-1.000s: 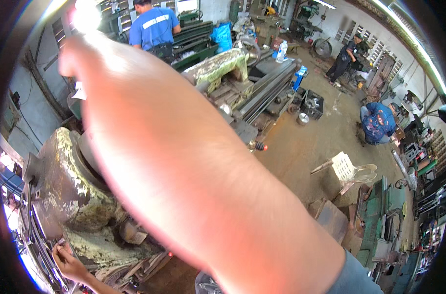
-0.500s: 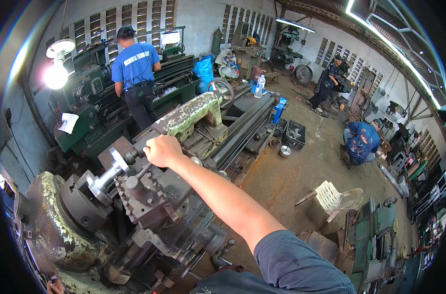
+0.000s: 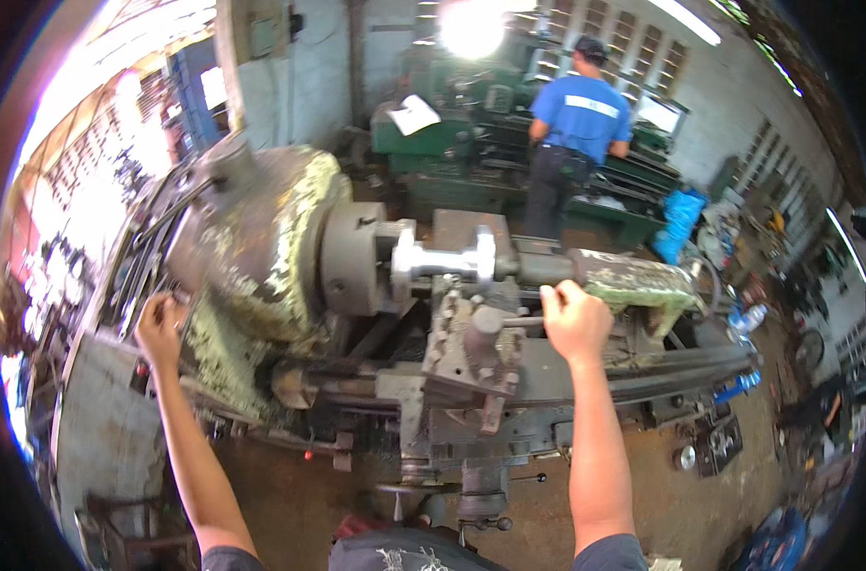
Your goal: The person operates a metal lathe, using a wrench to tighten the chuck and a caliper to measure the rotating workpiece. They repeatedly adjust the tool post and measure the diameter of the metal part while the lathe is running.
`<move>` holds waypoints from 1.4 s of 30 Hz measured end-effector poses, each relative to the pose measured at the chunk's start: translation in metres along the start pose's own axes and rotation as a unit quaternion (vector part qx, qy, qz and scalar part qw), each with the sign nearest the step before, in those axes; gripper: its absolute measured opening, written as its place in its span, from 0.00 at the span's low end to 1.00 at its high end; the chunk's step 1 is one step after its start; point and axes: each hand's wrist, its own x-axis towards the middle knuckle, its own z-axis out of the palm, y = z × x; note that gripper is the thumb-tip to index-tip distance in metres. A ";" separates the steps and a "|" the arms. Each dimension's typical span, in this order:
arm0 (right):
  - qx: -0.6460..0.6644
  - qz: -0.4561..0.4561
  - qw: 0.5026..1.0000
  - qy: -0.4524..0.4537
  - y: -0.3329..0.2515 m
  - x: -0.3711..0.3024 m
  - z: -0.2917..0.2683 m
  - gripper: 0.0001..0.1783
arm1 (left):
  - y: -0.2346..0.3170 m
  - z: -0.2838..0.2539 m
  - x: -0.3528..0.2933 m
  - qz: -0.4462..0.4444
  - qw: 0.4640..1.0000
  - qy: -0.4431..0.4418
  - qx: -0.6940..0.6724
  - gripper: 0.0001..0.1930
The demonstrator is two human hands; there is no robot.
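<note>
A lathe fills the middle of the head view. Its chuck (image 3: 350,259) grips one end of a shiny spool-shaped metal workpiece (image 3: 444,262), whose other end meets the tailstock (image 3: 633,276). In front of the workpiece stands the tool post (image 3: 485,333), with a short lever (image 3: 522,322) pointing right. My right hand (image 3: 578,325) is closed round the outer end of that lever. At the left end of the lathe, my left hand (image 3: 160,331) is raised beside the worn, paint-chipped headstock (image 3: 247,238). Its fingers are curled; what they hold, if anything, cannot be made out.
Behind the lathe, a person in a blue shirt (image 3: 578,114) stands at a green lathe (image 3: 423,152). A bright lamp (image 3: 471,30) glows above it. Blue plastic bags (image 3: 680,219) lie at the back right, and a black crate (image 3: 718,445) sits on the floor.
The view has swung left, bringing the headstock to the left of centre. My left hand has come into view beside it. My right hand stays at the tool post lever.
</note>
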 end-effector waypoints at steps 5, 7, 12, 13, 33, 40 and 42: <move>0.031 -0.007 0.999 0.035 0.004 -0.006 0.007 0.15 | 0.025 -0.004 -0.002 -0.051 0.998 -0.012 -0.032 0.06; 0.061 -0.021 0.996 0.068 0.003 -0.011 0.009 0.11 | 0.028 -0.005 -0.002 -0.081 0.996 -0.018 -0.032 0.06; 0.069 -0.091 0.991 0.076 0.000 -0.043 -0.003 0.13 | 0.031 -0.005 -0.004 -0.050 0.999 0.005 0.007 0.07; 0.053 -0.102 0.991 0.074 0.000 -0.057 -0.008 0.18 | 0.031 -0.005 -0.004 -0.036 0.999 0.010 -0.008 0.07; 0.191 0.455 0.847 -0.201 -0.006 -0.417 -0.015 0.51 | 0.034 -0.007 -0.016 0.023 0.989 0.123 -0.081 0.07; 0.507 0.625 0.512 -0.301 0.007 -0.520 0.041 0.25 | 0.146 0.016 -0.193 -0.033 0.946 -0.253 -0.203 0.03; 0.500 0.671 0.455 -0.303 0.010 -0.523 0.058 0.15 | 0.160 0.023 -0.260 -0.082 0.873 -0.417 -0.238 0.05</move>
